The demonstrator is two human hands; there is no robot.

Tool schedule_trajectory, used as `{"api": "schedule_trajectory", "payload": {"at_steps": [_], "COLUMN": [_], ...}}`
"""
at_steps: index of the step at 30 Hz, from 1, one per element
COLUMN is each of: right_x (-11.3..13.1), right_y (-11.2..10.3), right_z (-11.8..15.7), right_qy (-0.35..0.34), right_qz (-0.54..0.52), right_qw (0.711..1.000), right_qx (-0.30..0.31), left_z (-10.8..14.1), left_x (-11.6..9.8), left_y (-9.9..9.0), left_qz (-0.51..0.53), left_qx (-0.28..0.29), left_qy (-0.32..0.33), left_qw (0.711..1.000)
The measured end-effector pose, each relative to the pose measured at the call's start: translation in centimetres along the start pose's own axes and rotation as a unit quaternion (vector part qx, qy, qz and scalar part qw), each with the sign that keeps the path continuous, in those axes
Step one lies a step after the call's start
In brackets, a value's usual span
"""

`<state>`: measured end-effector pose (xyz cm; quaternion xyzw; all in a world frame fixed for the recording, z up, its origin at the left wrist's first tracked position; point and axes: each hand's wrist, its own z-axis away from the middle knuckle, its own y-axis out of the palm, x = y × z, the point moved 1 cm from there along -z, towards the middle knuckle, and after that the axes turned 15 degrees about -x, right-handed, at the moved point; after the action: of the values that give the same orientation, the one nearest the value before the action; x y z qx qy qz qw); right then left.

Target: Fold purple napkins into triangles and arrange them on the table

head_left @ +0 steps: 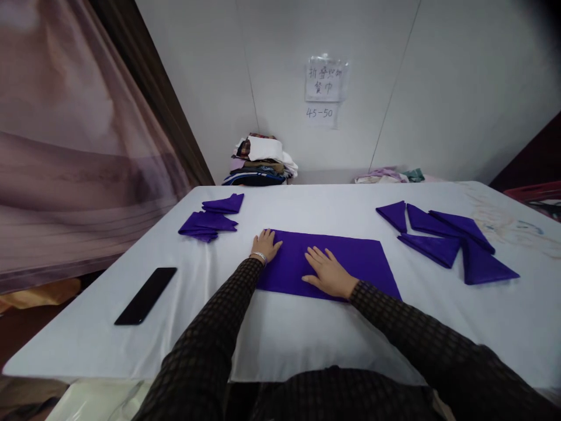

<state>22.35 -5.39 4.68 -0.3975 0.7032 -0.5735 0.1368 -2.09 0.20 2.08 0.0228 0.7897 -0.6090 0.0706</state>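
Note:
A purple cloth napkin (363, 260) lies flat on the white-covered table in front of me, in a wide rectangle. My left hand (266, 244) rests at its left edge with the fingers spread and a bracelet at the wrist. Palm down on the middle of the cloth lies my right hand (328, 273), fingers apart. Neither hand grips anything. Part of the napkin's lower edge is hidden by my right hand and sleeve.
Folded purple napkins (205, 225) lie at the left. Several triangular purple napkins (438, 248) lie at the right. A black phone-like slab (146, 296) is near the left edge of the table (87, 345). Stacked clothes (263, 158) stand behind; a curtain (79, 146) hangs left.

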Motion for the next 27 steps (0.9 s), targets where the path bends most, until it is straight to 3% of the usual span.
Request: {"api": "schedule_trajectory", "payload": {"at_steps": [7,12,16,23,25,27], "right_x": [1.0,-0.6,-5.6,-17.0,-18.2,-17.4], "right_y": [5.4,7.3,5.6,-0.5,-1.8,-2.5], "right_z": [-8.6,-10.2,-7.0,5.2,7.8,9.3], "right_qy": [0.035,0.050,0.099,0.272,0.315,0.328], "right_qz": [-0.002,-0.005,0.024,0.147,0.169,0.176], "right_qw": [0.999,0.999,0.995,0.950,0.933,0.926], "right_qx": [-0.003,-0.013,-0.018,-0.041,-0.048,-0.059], "left_z": [-0.1,-0.1,-0.2,0.0,-0.2,-0.7], "left_x": [0.5,0.7,0.5,0.4,0.4,0.6], "left_y": [2.0,2.2,2.0,2.0,2.1,2.0], "left_qz": [-0.011,-0.014,-0.015,-0.013,-0.002,0.019], "left_qx": [-0.001,0.007,0.000,-0.003,-0.002,0.006], "left_qy": [-0.006,-0.012,-0.015,-0.015,-0.019,-0.032], "left_qw": [1.000,1.000,1.000,1.000,1.000,0.999]}}
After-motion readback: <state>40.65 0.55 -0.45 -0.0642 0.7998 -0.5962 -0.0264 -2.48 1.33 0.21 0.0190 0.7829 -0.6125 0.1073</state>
